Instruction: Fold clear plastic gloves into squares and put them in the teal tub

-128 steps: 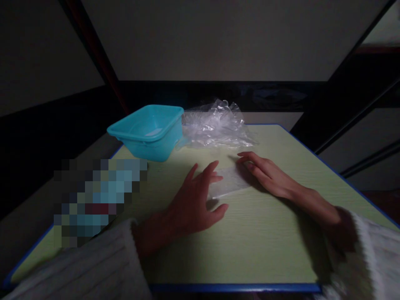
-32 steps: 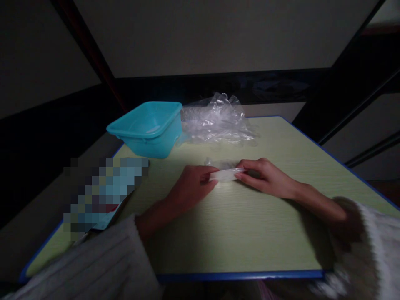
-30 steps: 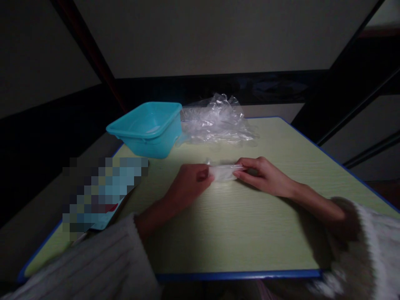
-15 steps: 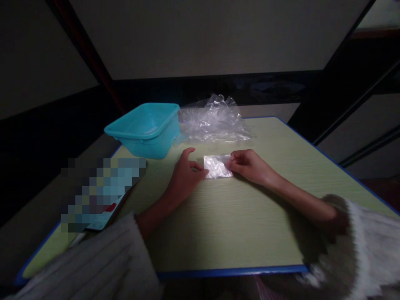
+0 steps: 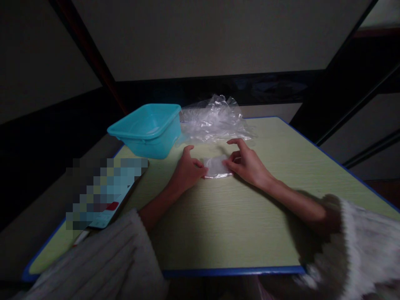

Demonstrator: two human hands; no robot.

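Observation:
A small clear plastic packet point(image 5: 216, 167) lies between my two hands over the middle of the table. My left hand point(image 5: 190, 168) pinches its left edge between thumb and a finger, with the index finger raised and curled. At the packet's right edge, my right hand point(image 5: 243, 162) grips it with thumb and fingers, its index finger lifted away. Light glints along the packet's near edge. Behind my hands rests a crumpled heap of clear plastic point(image 5: 215, 118).
A turquoise basin point(image 5: 142, 143) stands at the back left beside the clear plastic. On the left lies a phone or tablet point(image 5: 108, 208), its screen partly pixelated. The pale green table point(image 5: 231, 233) has a blue edge.
My right index finger has lifted and stretched away from the packet. The packet's surface now looks smoother and less bright. The view has shifted slightly.

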